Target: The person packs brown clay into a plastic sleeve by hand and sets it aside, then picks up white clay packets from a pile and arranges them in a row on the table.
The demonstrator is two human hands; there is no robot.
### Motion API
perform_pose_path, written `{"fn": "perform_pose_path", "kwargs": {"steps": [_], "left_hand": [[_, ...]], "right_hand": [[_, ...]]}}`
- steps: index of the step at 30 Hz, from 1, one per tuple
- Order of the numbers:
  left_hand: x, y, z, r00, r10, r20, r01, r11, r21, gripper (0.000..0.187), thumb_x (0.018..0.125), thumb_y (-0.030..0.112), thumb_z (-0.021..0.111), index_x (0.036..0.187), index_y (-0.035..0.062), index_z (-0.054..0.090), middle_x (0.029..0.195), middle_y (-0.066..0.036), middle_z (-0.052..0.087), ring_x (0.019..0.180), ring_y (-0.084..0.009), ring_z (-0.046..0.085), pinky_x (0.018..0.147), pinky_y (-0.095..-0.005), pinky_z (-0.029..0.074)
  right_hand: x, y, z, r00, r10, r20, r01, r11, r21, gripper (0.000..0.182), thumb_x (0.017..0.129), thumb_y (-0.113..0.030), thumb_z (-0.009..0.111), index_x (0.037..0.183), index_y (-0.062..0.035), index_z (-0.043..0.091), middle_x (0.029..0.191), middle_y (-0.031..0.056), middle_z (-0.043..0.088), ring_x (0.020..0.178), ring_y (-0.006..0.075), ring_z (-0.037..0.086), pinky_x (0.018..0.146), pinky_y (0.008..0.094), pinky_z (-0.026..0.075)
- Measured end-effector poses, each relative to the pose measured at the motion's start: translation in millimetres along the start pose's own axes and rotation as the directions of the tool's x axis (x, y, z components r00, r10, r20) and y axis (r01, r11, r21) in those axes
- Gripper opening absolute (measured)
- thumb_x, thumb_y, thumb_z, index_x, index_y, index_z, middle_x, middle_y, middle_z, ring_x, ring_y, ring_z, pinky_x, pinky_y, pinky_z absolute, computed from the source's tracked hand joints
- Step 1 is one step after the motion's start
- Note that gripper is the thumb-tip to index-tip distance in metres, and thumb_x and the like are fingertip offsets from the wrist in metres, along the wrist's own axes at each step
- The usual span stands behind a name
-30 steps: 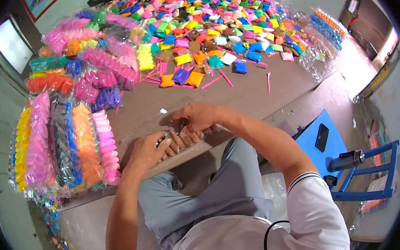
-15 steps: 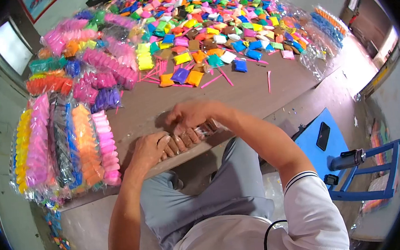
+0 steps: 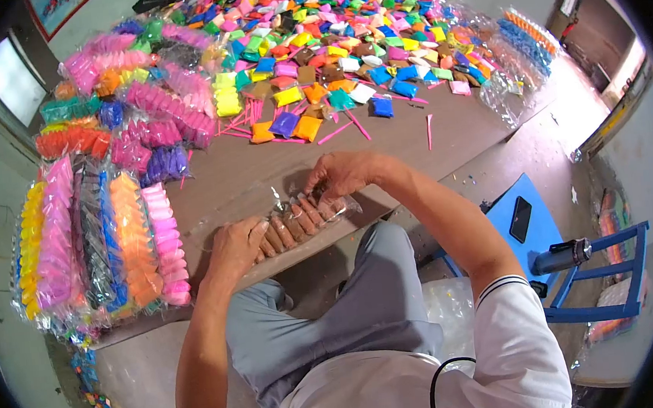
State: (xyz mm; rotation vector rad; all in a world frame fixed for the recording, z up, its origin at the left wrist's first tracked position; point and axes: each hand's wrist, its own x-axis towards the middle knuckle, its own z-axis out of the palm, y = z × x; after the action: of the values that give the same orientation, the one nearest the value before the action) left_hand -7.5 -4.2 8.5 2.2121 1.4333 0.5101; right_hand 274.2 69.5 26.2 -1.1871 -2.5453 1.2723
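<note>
Curling my left hand (image 3: 235, 246) and right hand (image 3: 341, 174) against brown, oblong, plastic-wrapped packets (image 3: 293, 227), grip unclear, I judge them soft, slippery, best held at the row's ends.

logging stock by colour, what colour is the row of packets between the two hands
The row of packets is brown, seen best in the head view.

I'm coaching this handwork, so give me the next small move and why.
Probably best: use the right hand to snug the brown packets toward the left hand, which can brace their other end. The packets lie side by side between the hands, and crinkled clear plastic shows past their right end.
</note>
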Motion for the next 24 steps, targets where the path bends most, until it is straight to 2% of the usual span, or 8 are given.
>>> {"fn": "perform_pose_path", "kwargs": {"steps": [2,8,10,13,16,20,22,24], "left_hand": [[-0.9,9.7,-5.3,0.995,-0.075,0.069,0.083,0.989,-0.122,0.027,0.098,0.022,0.054,0.092,-0.0014,0.065,0.068,-0.016,0.066,0.056,-0.0243,0.067,0.057,-0.0379,0.053],[-1.9,11.1,-5.2,0.994,-0.093,0.066,0.099,0.989,-0.107,0.026,0.098,0.022,0.054,0.092,-0.0008,0.065,0.067,-0.016,0.066,0.057,-0.0243,0.067,0.056,-0.0378,0.053],[-2.7,12.4,-5.0,0.994,-0.092,0.056,0.098,0.989,-0.111,0.027,0.098,0.022,0.054,0.092,-0.0007,0.065,0.067,-0.016,0.065,0.057,-0.0248,0.067,0.056,-0.0381,0.052],[-2.3,11.1,-4.2,0.997,-0.07,0.034,0.073,0.994,-0.076,0.027,0.098,0.023,0.053,0.091,-0.0006,0.065,0.067,-0.017,0.065,0.056,-0.026,0.066,0.055,-0.0387,0.052],[-1.2,12.6,-4.4,0.997,-0.065,0.035,0.067,0.996,-0.055,0.028,0.098,0.024,0.053,0.09,-0.0006,0.065,0.067,-0.018,0.064,0.056,-0.0274,0.066,0.056,-0.0394,0.051],[-1.6,10.0,-3.5,0.997,-0.065,0.041,0.068,0.995,-0.071,0.028,0.098,0.024,0.053,0.09,-0.0005,0.065,0.067,-0.018,0.064,0.056,-0.0284,0.066,0.057,-0.04,0.051],[-1.8,6.4,-0.6,0.998,-0.052,0.022,0.053,0.997,-0.057,0.028,0.098,0.024,0.053,0.09,-0.0003,0.065,0.066,-0.018,0.064,0.056,-0.0285,0.066,0.056,-0.0402,0.051],[-1.5,8.2,-0.9,0.999,-0.035,0.001,0.035,0.999,-0.042,0.029,0.098,0.024,0.053,0.09,-0.0001,0.065,0.066,-0.018,0.064,0.056,-0.0286,0.066,0.056,-0.0404,0.051]], "right_hand": [[1.2,6.2,2.1,1.0,0.001,0.029,-0.001,1.0,0.01,0.041,0.077,-0.007,0.074,0.117,-0.0024,0.068,0.093,0.0109,0.074,0.084,0.0191,0.068,0.077,0.0329,0.053],[9.1,28.9,5.9,0.993,-0.113,-0.017,0.114,0.991,0.07,0.033,0.08,-0.006,0.072,0.112,-0.0019,0.07,0.089,0.0092,0.074,0.081,0.0176,0.067,0.075,0.0333,0.053],[6.6,30.0,5.3,0.967,-0.193,-0.166,0.201,0.979,0.032,0.028,0.083,-0.011,0.07,0.11,-0.0019,0.071,0.089,0.0105,0.074,0.081,0.0205,0.067,0.075,0.0351,0.052],[-4.2,18.0,-3.4,0.978,-0.084,-0.19,0.074,0.996,-0.06,0.029,0.086,-0.024,0.067,0.106,-0.0034,0.072,0.091,0.0132,0.074,0.084,0.0254,0.069,0.077,0.0386,0.052],[-8.7,18.6,-4.9,0.982,-0.1,-0.161,0.068,0.978,-0.195,0.027,0.087,-0.026,0.065,0.1,-0.0043,0.073,0.086,0.0135,0.072,0.08,0.0263,0.068,0.075,0.0399,0.051],[-5.3,26.1,-1.4,0.988,-0.092,-0.123,0.065,0.976,-0.209,0.023,0.087,-0.022,0.067,0.1,-0.0034,0.073,0.082,0.0127,0.071,0.076,0.0227,0.066,0.072,0.0374,0.05],[-5.7,26.1,-1.5,0.991,-0.091,-0.102,0.081,0.992,-0.092,0.022,0.088,-0.022,0.067,0.1,-0.004,0.073,0.081,0.0119,0.071,0.074,0.02,0.065,0.07,0.0374,0.049],[-7.0,21.6,-5.3,0.997,-0.042,-0.069,0.036,0.995,-0.096,0.023,0.087,-0.022,0.069,0.1,-0.0036,0.073,0.081,0.011,0.071,0.075,0.0187,0.065,0.071,0.0363,0.05]]}}
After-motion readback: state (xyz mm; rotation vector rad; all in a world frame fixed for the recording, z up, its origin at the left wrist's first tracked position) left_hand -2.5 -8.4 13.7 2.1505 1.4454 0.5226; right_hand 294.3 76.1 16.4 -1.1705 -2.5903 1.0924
